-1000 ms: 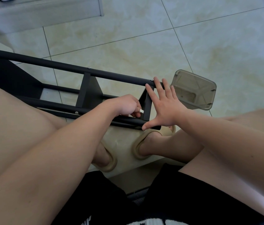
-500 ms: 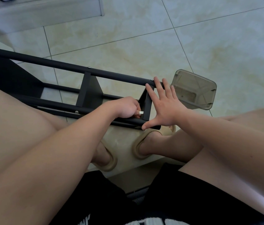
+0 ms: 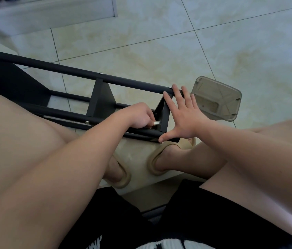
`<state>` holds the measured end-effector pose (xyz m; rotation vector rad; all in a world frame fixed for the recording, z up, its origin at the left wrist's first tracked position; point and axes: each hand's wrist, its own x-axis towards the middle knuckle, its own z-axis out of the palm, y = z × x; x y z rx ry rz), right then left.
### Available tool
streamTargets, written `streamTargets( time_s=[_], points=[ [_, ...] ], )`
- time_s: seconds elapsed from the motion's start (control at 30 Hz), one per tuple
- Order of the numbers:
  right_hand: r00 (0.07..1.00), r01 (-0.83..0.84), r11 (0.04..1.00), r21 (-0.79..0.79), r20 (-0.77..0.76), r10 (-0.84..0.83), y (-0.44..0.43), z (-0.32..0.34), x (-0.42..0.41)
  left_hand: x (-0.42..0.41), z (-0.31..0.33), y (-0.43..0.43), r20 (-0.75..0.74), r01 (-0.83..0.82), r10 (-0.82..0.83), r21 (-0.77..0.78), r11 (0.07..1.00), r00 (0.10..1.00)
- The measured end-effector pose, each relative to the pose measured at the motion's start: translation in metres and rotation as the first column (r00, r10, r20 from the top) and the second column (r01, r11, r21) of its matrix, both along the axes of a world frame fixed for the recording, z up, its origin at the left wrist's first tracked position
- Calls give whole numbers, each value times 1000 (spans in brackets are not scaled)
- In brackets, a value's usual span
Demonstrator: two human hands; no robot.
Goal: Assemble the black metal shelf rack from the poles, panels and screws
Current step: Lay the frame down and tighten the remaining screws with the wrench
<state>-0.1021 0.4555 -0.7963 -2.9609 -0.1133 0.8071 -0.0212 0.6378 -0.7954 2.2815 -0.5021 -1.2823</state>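
The black metal shelf rack (image 3: 73,72) lies on its side across the tiled floor, its poles running from upper left to the middle. Three black panels sit between the poles. My left hand (image 3: 138,115) is inside the frame next to the end panel (image 3: 165,114), closed on a small silver tool (image 3: 157,122) at the near pole. My right hand (image 3: 183,114) presses flat with spread fingers against the outer face of that end panel, thumb on the near pole's end. Silver screw heads show on the poles.
A clear grey plastic tray (image 3: 217,103) lies on the floor just right of the rack's end. My knees flank the work, and my feet in beige slippers (image 3: 157,162) rest below the rack. A pale ledge (image 3: 48,13) runs along the top left.
My left hand has turned slightly at the near pole, so the silver tool shows more. My right hand and the rack stay in place.
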Motion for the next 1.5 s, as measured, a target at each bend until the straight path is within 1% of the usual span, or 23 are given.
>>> streamTargets(
  time_s=[0.2,0.3,0.37,0.43,0.47,0.53,0.57,0.63,0.7,0.77,0.97,1.03,1.2,1.37,1.5],
  points=[
    [1000,0,1000,-1,-3,0,0,1,0,7,3,0,104,79,-79,5,997,991],
    [1000,3,1000,0,-4,-3,1,1,0,9,3,-2,111,82,-78,-34,996,991],
    [1000,2,1000,-3,-5,-2,1,1,0,9,1,-4,61,11,-5,-97,995,998],
    [1000,4,1000,-2,-4,-4,1,1,0,8,-2,-7,-48,-118,112,-141,983,993],
    [1000,5,1000,0,-2,-5,1,2,0,7,-3,-8,-120,-198,181,-150,969,976],
    [1000,4,1000,2,-1,-4,2,2,0,3,-7,-12,-248,-360,317,-151,921,915],
    [1000,3,1000,1,0,-3,2,2,0,1,-9,-13,-280,-428,377,-148,892,883],
    [1000,3,1000,-2,3,-3,3,2,1,-2,-12,-16,-276,-512,463,-138,848,842],
    [1000,5,1000,-1,3,-5,4,3,1,-4,-14,-18,-233,-518,481,-131,845,845],
    [1000,8,1000,4,1,-8,4,3,0,-5,-14,-20,-230,-516,480,-133,846,846],
    [1000,4,1000,-1,3,-4,4,2,1,-3,-10,-21,-322,-577,514,-142,804,795],
    [1000,4,1000,1,3,-4,4,2,0,-2,-9,-19,-337,-566,498,-143,812,799],
    [1000,9,1000,12,7,-9,3,1,1,1,-9,-15,-295,-493,441,-132,860,848],
    [1000,11,1000,18,1,-11,3,0,1,1,-9,-15,-304,-504,448,-138,853,841],
    [1000,10,1000,18,-1,-10,3,1,1,0,-9,-15,-339,-512,448,-128,849,827]
  ],
)
